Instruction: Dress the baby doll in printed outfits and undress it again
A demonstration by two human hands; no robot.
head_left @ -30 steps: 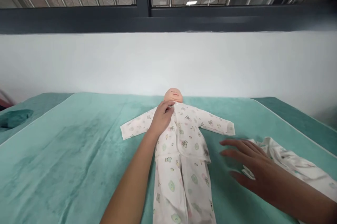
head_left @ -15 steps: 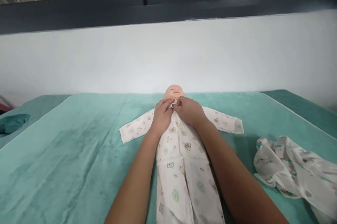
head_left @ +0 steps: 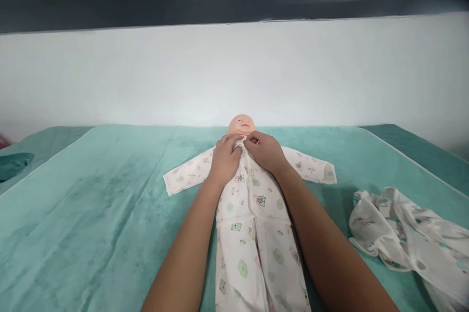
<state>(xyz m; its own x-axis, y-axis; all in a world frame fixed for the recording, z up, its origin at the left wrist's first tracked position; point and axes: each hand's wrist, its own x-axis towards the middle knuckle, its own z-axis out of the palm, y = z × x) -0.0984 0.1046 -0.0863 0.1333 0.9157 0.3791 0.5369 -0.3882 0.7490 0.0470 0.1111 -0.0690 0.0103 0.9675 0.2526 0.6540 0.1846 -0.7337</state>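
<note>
A baby doll lies on its back on the teal bed cover, its head toward the wall. It wears a white printed top with long sleeves spread to both sides, and matching white trousers below. At the neckline, my left hand has its fingers bent on the top's left front edge, just under the doll's chin. Beside it, my right hand pinches the top's collar edge between thumb and fingers. Any fastener at the collar is hidden by my fingers.
To the right lies a crumpled white printed garment. A teal cover with wrinkles spreads over the bed. Behind it rise a white wall and a dark window frame with metal bars. A dark teal cloth lies at far left.
My right-hand fingers have shifted slightly at the collar, while my left hand stays at the neckline. The whole view has moved a little; the doll and clothes lie as before.
</note>
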